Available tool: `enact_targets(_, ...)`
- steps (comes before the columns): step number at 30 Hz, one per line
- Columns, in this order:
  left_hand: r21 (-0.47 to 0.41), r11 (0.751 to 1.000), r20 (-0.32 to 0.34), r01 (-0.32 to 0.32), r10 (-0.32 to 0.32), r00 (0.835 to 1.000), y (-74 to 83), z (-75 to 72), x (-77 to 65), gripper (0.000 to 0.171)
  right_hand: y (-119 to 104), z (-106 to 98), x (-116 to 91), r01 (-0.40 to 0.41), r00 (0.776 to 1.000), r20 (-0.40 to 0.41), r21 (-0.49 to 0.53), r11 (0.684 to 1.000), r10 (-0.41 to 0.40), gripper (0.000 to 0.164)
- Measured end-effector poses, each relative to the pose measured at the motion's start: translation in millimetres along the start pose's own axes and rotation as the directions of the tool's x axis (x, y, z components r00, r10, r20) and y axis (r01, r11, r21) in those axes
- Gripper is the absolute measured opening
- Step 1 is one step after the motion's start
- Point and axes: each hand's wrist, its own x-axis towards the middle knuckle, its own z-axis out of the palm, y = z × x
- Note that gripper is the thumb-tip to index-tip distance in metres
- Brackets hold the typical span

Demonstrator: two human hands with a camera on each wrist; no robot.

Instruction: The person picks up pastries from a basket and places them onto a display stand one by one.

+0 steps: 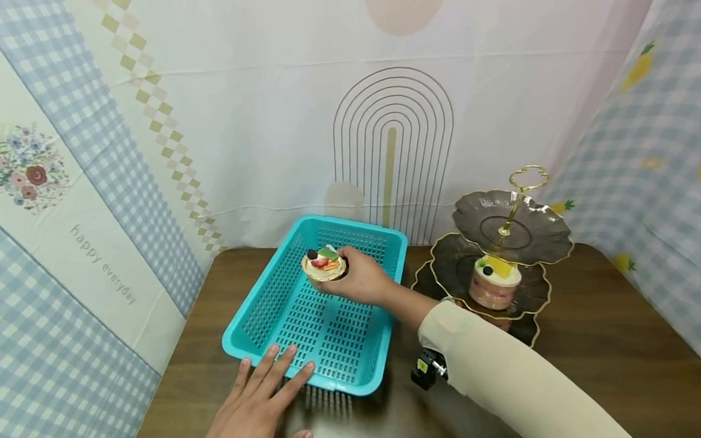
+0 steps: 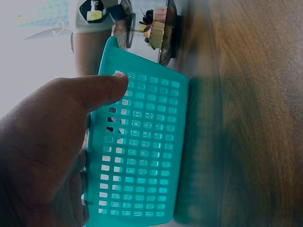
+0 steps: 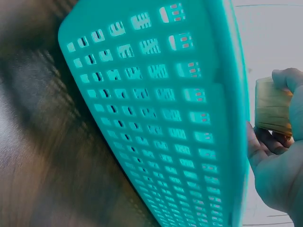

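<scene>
Above the turquoise basket, my right hand holds a fruit-topped cupcake between thumb and fingers. Cream, a dark berry, a strawberry piece and a green slice show on its top. Its pale, ridged side appears beyond the basket rim in the right wrist view. My left hand lies at the basket's near left corner, fingers spread and nearly straight, fingertips over the rim. In the left wrist view its thumb overlaps the perforated basket wall.
A tiered stand with dark, gold-edged plates and a gold ring handle stands right of the basket. On its middle plate sits a layered cake topped with fruit. The wooden table meets patterned cloth behind and at the sides.
</scene>
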Motion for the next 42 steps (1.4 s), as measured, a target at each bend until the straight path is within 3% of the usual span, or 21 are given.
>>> enact_targets(13,0.007,1.000,-0.012,0.001,-0.001,1.000,2.4,0.9,1.5,0.091,-5.9,-42.5,-30.4,-0.008,1.000,-0.007,-0.039,0.999,0.007,0.064)
enact_targets(21,-0.003,1.000,-0.033,0.002,-0.002,0.999,1.7,2.6,1.5,0.093,-22.3,-75.1,-55.3,-0.051,0.999,-0.011,-0.081,0.995,0.050,0.071)
enact_targets(42,0.037,0.999,-0.047,-0.030,0.032,0.998,0.2,3.4,0.1,0.095,-39.2,-150.5,-105.5,-0.014,0.996,-0.087,-0.149,0.989,0.001,0.072)
